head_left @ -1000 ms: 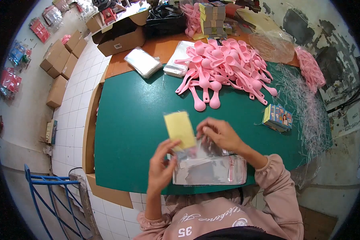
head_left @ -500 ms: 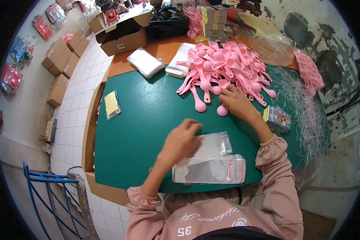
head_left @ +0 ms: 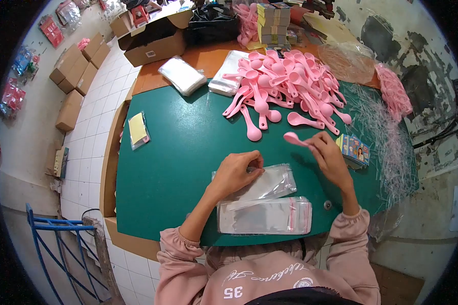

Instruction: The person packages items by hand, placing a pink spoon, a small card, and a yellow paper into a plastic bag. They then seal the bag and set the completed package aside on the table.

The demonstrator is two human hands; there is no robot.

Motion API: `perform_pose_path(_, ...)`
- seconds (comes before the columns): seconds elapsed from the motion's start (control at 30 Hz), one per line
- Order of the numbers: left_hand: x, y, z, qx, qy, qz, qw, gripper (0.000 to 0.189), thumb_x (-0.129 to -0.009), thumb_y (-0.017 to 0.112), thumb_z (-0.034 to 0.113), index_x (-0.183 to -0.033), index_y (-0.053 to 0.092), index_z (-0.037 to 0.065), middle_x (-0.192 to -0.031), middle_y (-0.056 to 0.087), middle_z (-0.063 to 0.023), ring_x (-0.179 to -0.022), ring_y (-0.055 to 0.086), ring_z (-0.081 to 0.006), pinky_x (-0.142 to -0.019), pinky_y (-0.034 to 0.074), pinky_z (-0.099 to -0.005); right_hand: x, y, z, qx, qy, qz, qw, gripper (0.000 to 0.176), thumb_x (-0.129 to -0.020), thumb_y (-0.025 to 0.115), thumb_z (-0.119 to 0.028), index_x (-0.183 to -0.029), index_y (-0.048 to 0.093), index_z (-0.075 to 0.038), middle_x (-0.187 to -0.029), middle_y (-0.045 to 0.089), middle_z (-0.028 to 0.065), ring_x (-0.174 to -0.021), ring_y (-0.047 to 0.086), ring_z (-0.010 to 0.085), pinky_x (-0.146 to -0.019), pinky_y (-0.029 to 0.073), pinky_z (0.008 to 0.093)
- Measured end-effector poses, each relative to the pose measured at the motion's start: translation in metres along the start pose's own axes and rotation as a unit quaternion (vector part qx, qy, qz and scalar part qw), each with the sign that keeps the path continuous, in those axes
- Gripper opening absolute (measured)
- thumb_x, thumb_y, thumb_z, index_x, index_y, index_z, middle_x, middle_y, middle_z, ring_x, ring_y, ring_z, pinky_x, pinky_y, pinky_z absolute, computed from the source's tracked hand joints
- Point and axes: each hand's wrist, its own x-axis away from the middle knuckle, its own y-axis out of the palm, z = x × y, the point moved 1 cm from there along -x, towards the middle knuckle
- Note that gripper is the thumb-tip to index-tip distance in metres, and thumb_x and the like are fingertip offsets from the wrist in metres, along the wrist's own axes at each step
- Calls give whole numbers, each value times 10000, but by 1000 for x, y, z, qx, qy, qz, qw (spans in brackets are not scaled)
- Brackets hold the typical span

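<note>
My right hand (head_left: 330, 156) is closed around the handle of a pink measuring spoon (head_left: 293, 138), its bowl pointing left above the green table. My left hand (head_left: 239, 173) has its fingers curled together at the edge of a clear plastic bag (head_left: 275, 182), which lies over the upper end of a second group of bags. Nearer my body sits that stack of clear bags (head_left: 259, 217) with pinkish seal strips. Beyond both hands is a large heap of pink measuring spoons (head_left: 290, 81), with one loose spoon (head_left: 304, 121) at its near side.
Printed cards (head_left: 355, 151) are stacked right of my right hand. A packed pouch with a yellow card (head_left: 137, 130) lies at the left. Two bundles of clear bags (head_left: 183, 76) lie at the back, near an open cardboard box (head_left: 155, 48). Shredded plastic strands (head_left: 392, 157) cover the right edge.
My right hand has drawn back from the heap toward me with a pink spoon in it. My left hand has moved slightly right, its fingers now closed at the upper bag.
</note>
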Motion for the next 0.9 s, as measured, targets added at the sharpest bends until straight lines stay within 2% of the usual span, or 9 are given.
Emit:
perform_pose_path(0.07,0,0,-1,20,0,-8,1000,154,-724,644,100,-795,543,8,-766,634,-91,-704,622,-212,-669,483,-297,6,-10,-23,-135,103,-53,984,125,-811,554,-91,-884,582,6,-842,527,125,-703,542,219,-614,435,318)
perform_pose_path(0.23,1,-2,-6,88,10,-48,995,131,-757,598,65,-823,498,11,-807,648,-109,-734,623,-177,-693,490,-295,15,-6,-31,-178,198,-116,957,109,-796,574,-79,-866,601,0,-774,536,108,-649,566,166,-582,444,270)
perform_pose_path(0.3,2,-2,-11,300,-28,-67,951,144,-803,567,69,-875,454,15,-839,650,-125,-773,628,-156,-700,489,-272,16,-5,-30,-155,225,-91,958,125,-803,581,-79,-888,589,12,-785,557,110,-646,583,155,-587,460,246)
perform_pose_path(0.33,2,-5,-9,300,-28,-67,951,144,-803,567,69,-875,454,15,-839,650,-125,-773,628,-156,-700,489,-272,17,-2,-30,-154,225,-91,958,125,-803,581,-79,-888,589,12,-785,557,110,-646,583,155,-587,460,246)
perform_pose_path(0.4,2,-10,-2,322,-97,-82,938,185,-835,566,66,-925,410,26,-882,645,-151,-803,613,-134,-707,484,-257,19,1,-30,-224,166,39,959,129,-837,560,-83,-895,568,32,-792,574,96,-665,597,136,-596,480,233)
perform_pose_path(0.5,0,-7,-5,400,-113,-86,906,257,-825,619,124,-969,422,46,-883,651,-121,-826,597,-113,-715,458,-230,15,-5,-43,-307,183,82,930,124,-871,516,-75,-918,542,37,-789,562,72,-672,597,120,-593,496,226)
perform_pose_path(0.6,-1,-5,-6,387,-108,-84,912,307,-822,619,105,-1053,430,34,-913,649,-132,-843,594,-114,-716,455,-225,14,1,-48,-343,171,139,913,122,-876,508,-60,-969,518,19,-795,552,66,-692,597,114,-579,498,226)
perform_pose_path(0.8,1,-6,-4,359,-105,-125,919,451,-820,613,86,-1210,397,18,-954,641,-128,-865,589,-116,-745,460,-239,9,1,-53,-265,142,182,936,215,-844,553,-31,-1035,465,11,-805,554,72,-676,596,120,-590,497,232)
perform_pose_path(0.9,2,-7,0,368,-110,-124,915,459,-815,618,92,-1220,413,20,-966,636,-103,-886,579,-113,-762,458,-240,7,-4,-50,-289,156,221,918,248,-824,579,-27,-1033,451,9,-812,570,77,-671,594,120,-596,497,234)
